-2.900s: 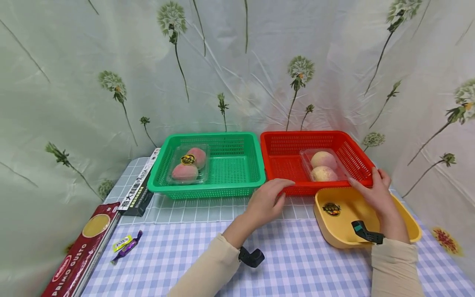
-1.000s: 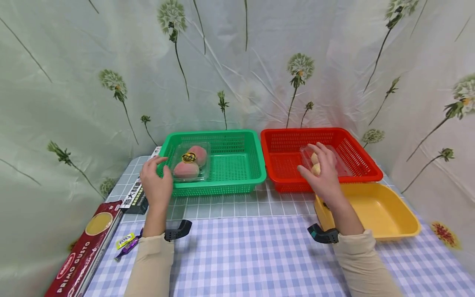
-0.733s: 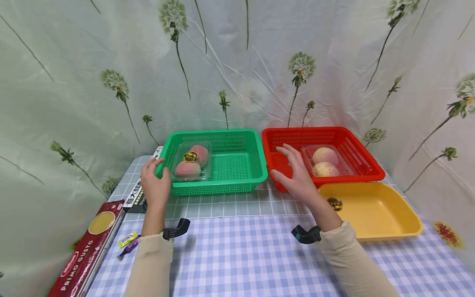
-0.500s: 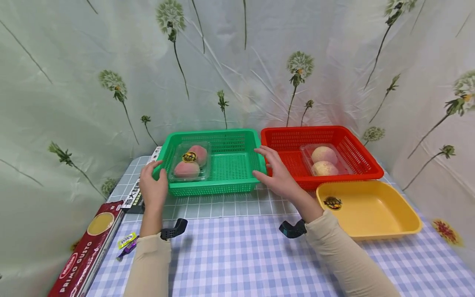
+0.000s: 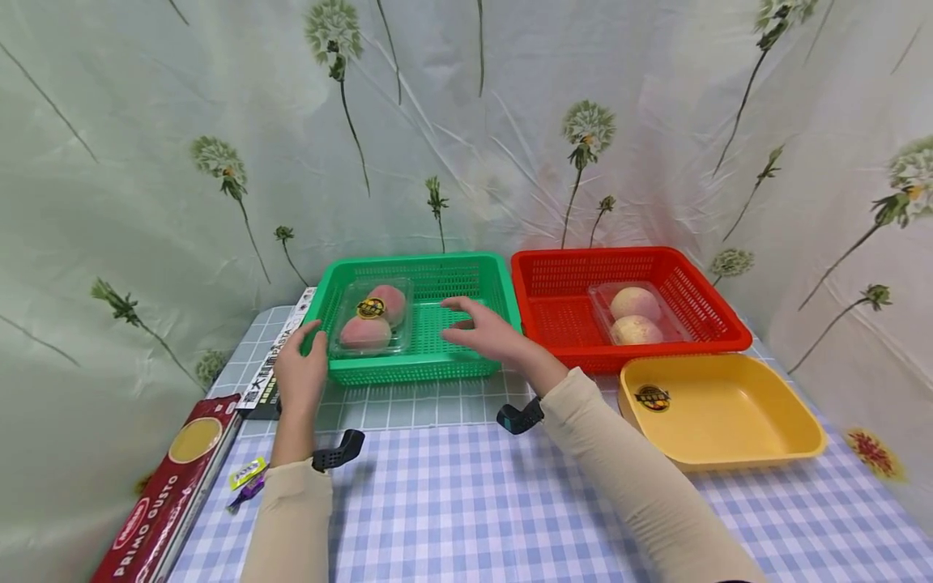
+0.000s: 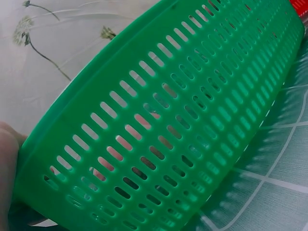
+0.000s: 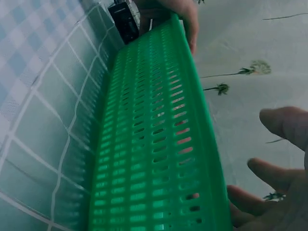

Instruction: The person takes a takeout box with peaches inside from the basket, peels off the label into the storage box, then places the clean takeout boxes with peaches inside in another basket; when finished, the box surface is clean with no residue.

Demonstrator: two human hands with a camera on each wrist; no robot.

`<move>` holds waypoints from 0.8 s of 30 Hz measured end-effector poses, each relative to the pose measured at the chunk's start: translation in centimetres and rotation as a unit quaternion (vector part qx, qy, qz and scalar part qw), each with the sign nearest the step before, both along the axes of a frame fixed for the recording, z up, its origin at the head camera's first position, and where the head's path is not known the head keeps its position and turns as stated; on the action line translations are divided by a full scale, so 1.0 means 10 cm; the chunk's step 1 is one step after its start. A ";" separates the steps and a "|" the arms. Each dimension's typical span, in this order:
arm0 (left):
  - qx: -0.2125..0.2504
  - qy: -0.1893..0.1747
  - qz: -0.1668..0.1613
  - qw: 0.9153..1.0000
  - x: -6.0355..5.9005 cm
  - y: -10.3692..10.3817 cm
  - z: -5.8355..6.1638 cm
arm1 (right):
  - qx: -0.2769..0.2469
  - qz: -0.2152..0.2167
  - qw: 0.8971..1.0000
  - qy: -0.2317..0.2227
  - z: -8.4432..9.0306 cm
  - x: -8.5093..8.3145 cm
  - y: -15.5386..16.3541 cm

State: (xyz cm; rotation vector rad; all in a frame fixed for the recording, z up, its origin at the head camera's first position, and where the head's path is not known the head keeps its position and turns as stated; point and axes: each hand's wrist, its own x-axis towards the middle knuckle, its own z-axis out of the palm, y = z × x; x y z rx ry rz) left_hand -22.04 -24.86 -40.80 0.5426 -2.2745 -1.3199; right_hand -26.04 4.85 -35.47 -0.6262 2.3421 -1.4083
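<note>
A green plastic basket (image 5: 466, 365) stands at the back left, holding a clear box of two pink peaches (image 5: 367, 332) with a black and gold label. My left hand (image 5: 297, 376) grips the basket's front left corner, fingers at the rim; the right wrist view shows this hand (image 7: 180, 10) at the basket's far end. My right hand (image 5: 484, 330) reaches over the right half of the green basket, thumb and fingers spread and holding nothing. In the right wrist view its fingers (image 7: 272, 174) appear beside the basket rim.
To the right is a red basket (image 5: 576, 356) with a clear box of two pale peaches (image 5: 636, 330). A yellow tray (image 5: 736, 413) sits before it. At left lie a black pasta box (image 5: 264, 398), a red pasta pack (image 5: 169, 486) and two wrapped candies (image 5: 248, 474).
My right hand has left the red basket's right front corner and swept left over the green basket. My left hand went left earlier to the green basket's corner and has stayed there.
</note>
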 end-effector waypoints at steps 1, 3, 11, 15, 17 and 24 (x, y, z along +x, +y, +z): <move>-0.001 0.003 0.000 1.000 0.00 0.00 0.00 | 0.014 0.009 1.000 -0.005 0.00 -0.03 -0.04; -0.001 0.006 0.001 1.000 0.03 0.03 0.04 | 0.048 0.024 0.999 -0.004 0.00 -0.08 -0.11; 0.001 0.006 0.009 1.000 0.03 0.03 0.03 | 0.120 0.067 0.990 0.035 -0.03 -0.24 -0.44; 0.005 0.007 0.007 1.000 0.02 0.05 0.04 | 0.103 0.061 0.993 0.002 -0.05 -0.27 -0.56; 0.009 0.005 0.006 1.000 0.02 0.05 0.04 | 0.087 0.055 0.994 -0.024 -0.06 -0.28 -0.61; 0.027 0.009 0.003 1.000 0.01 0.07 0.06 | -0.038 0.026 0.984 -0.174 -0.12 -0.37 -0.70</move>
